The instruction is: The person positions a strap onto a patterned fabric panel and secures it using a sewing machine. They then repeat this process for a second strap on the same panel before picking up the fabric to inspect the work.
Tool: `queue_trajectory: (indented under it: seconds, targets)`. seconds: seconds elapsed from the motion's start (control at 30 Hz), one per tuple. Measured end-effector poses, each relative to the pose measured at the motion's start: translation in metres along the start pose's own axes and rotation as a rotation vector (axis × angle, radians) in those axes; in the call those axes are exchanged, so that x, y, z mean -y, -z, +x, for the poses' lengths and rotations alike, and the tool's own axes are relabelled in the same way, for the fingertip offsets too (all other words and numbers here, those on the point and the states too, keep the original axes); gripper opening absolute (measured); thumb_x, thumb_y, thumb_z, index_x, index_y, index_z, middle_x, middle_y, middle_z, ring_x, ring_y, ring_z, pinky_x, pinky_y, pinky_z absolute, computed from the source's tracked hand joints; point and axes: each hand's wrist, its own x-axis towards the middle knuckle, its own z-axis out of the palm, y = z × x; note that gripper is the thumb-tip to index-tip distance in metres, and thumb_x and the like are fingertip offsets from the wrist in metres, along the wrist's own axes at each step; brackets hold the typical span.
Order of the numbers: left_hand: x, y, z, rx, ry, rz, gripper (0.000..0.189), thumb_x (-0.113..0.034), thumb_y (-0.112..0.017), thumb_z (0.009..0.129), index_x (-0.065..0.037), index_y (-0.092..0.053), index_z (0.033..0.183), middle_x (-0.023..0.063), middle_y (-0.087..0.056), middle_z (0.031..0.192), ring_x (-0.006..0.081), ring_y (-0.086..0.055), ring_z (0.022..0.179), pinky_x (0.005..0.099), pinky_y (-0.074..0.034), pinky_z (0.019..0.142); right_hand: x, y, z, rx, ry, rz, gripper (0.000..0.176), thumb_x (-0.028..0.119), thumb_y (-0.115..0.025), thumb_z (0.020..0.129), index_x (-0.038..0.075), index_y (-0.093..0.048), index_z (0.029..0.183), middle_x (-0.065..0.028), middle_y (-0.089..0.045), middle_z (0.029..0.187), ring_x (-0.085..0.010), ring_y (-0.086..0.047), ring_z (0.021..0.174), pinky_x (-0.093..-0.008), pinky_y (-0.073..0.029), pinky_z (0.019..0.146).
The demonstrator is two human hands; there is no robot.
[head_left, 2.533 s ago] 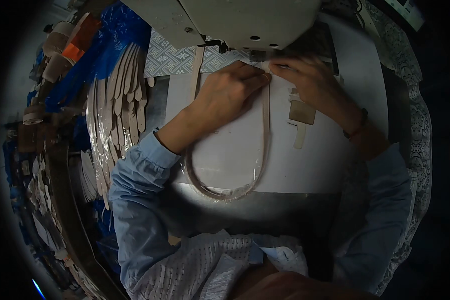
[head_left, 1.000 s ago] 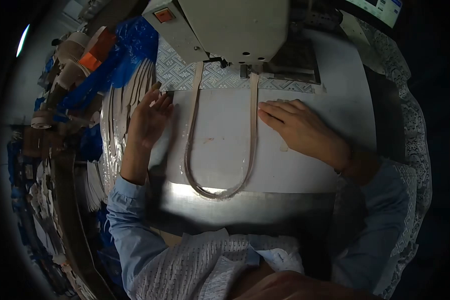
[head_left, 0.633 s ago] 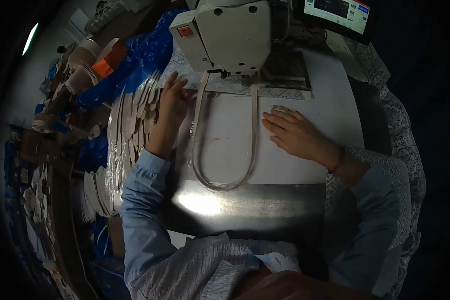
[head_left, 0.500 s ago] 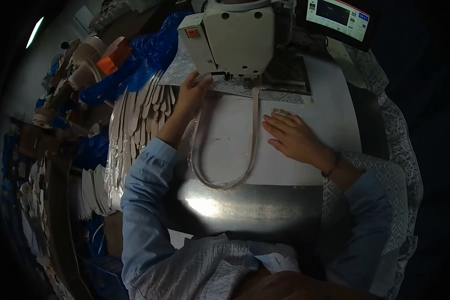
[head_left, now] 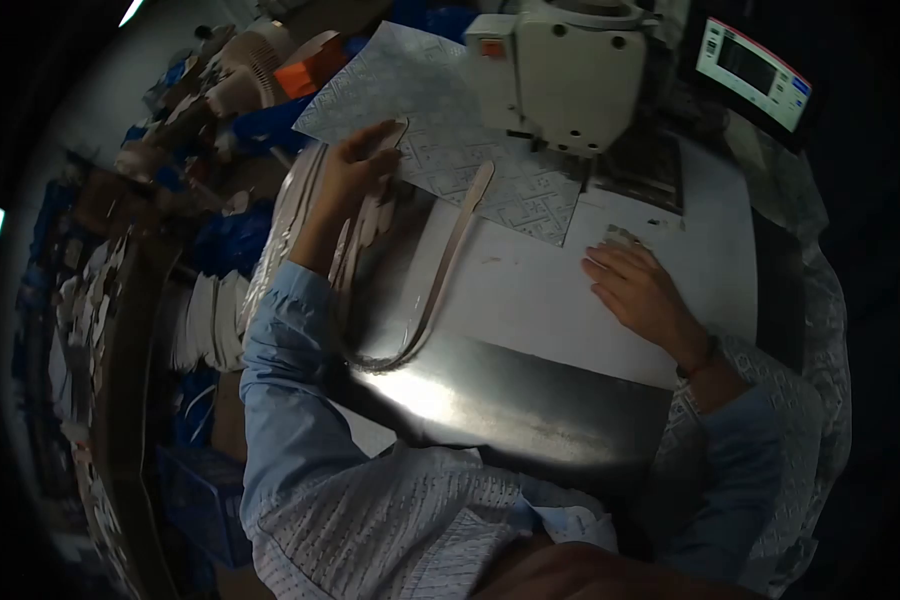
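My left hand (head_left: 355, 175) is closed on one end of a long beige strap (head_left: 442, 270), whose rounded tip shows above the fingers. The strap bends in a U towards the table's front edge, and its other rounded end lies on a grey sheet with a geometric pattern (head_left: 440, 110). Resting on the white work surface (head_left: 540, 300), my right hand (head_left: 645, 300) has its fingers stretched out. A small pale thing (head_left: 622, 236) lies at its fingertips; its kind cannot be made out.
A sewing machine head (head_left: 575, 80) stands at the back, with a lit screen (head_left: 755, 72) to its right. Bundles of beige strips (head_left: 210, 325) hang at the left, above a blue crate (head_left: 205, 500). Patterned fabric (head_left: 780, 400) drapes at the right.
The patterned sheet and strap have moved left, out from under the machine head. My left hand has moved left with the strap end. My right hand stays flat by the small pale thing.
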Motion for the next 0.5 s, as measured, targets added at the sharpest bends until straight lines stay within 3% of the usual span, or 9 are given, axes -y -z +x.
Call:
queue_trajectory:
  seconds: [0.1,0.17,0.27,0.3,0.37,0.4,0.5]
  targets:
    - [0.001,0.07,-0.065,-0.179,-0.046,-0.037,0.047,-0.005,-0.068,0.089,-0.002,-0.057,0.135,0.0123,-0.061,0.133,0.0214,-0.065,0.109,0.0332,-0.053,0.094,-0.003,0.006,0.003,0.009,-0.034,0.091,0.027,0.01,-0.066,0.09,0.005,-0.069,0.117,-0.0098,-0.065,0.127,-0.0256,-0.057,0.123,-0.0419,-0.043,0.103]
    - [0.009,0.114,-0.127,-0.356,-0.179,-0.097,0.046,-0.008,-0.069,0.091,-0.002,-0.057,0.135,0.0119,-0.062,0.132,0.02,-0.065,0.107,0.0321,-0.053,0.093,-0.008,0.004,0.003,0.016,-0.098,0.121,0.026,0.008,-0.064,0.092,0.004,-0.069,0.117,-0.0106,-0.065,0.125,-0.0268,-0.056,0.123,-0.0418,-0.043,0.103]
    - [0.026,0.169,-0.237,-0.77,-0.242,-0.222,0.046,-0.009,-0.066,0.094,-0.003,-0.054,0.138,0.0094,-0.061,0.132,0.0186,-0.063,0.11,0.0312,-0.054,0.09,-0.014,0.007,0.001,0.1,-0.171,0.072,0.028,0.01,-0.061,0.096,0.002,-0.065,0.123,-0.0133,-0.061,0.131,-0.0291,-0.057,0.121,-0.0416,-0.044,0.102]
    - [0.03,0.182,-0.272,-0.952,-0.157,-0.197,0.048,-0.008,-0.062,0.096,-0.005,-0.049,0.142,0.0076,-0.056,0.138,0.0179,-0.061,0.113,0.0315,-0.053,0.091,-0.015,0.009,0.002,0.142,-0.25,0.103,0.029,0.01,-0.058,0.098,0.002,-0.064,0.126,-0.014,-0.059,0.135,-0.0297,-0.056,0.123,-0.0414,-0.043,0.104]
    - [0.057,0.206,-0.34,-1.089,-0.149,-0.245,0.05,-0.006,-0.06,0.097,-0.006,-0.046,0.144,0.0065,-0.054,0.139,0.0176,-0.06,0.113,0.0319,-0.054,0.09,-0.026,0.016,0.009,0.222,-0.223,0.059,0.031,0.012,-0.056,0.1,0.001,-0.062,0.128,-0.0147,-0.057,0.137,-0.0304,-0.053,0.126,-0.0408,-0.042,0.106]
    - [0.073,0.212,-0.361,-1.148,-0.192,-0.312,0.052,-0.005,-0.058,0.097,-0.007,-0.043,0.146,0.0054,-0.052,0.141,0.0173,-0.059,0.114,0.0324,-0.054,0.09,-0.041,0.021,0.018,0.244,-0.263,-0.014,0.033,0.014,-0.054,0.101,0.001,-0.06,0.131,-0.0153,-0.055,0.139,-0.0312,-0.051,0.129,-0.0403,-0.041,0.107]
    - [0.146,0.213,-0.396,-1.352,-0.068,-0.457,0.056,-0.003,-0.055,0.098,-0.007,-0.036,0.151,0.0083,-0.042,0.15,0.022,-0.055,0.122,0.0331,-0.051,0.096,-0.117,0.031,0.042,0.439,-0.347,0.065,0.037,0.018,-0.052,0.103,0.0,-0.056,0.135,-0.0165,-0.056,0.139,-0.0317,-0.049,0.132,-0.0392,-0.039,0.109]
